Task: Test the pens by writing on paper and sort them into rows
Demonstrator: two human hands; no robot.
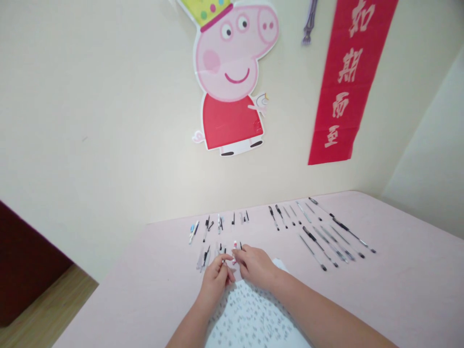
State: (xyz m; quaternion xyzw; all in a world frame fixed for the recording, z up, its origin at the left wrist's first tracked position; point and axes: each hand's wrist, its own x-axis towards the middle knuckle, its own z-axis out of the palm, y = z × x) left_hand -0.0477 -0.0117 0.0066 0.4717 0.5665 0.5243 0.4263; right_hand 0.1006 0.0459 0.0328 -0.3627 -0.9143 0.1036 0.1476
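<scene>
Pens lie in slanting rows at the right of the pink counter, pen parts in small groups at left. The left hand, fingers curled, is just beside the right hand, whose bent fingertips meet a red-and-white piece; whether either grips anything, I cannot tell. Pale patterned material shows between the forearms.

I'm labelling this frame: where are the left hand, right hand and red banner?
Left hand (215, 277), head view: back of the hand.
Right hand (258, 267), head view: back of the hand.
Red banner (347, 89), head view: middle, between two characters.
</scene>
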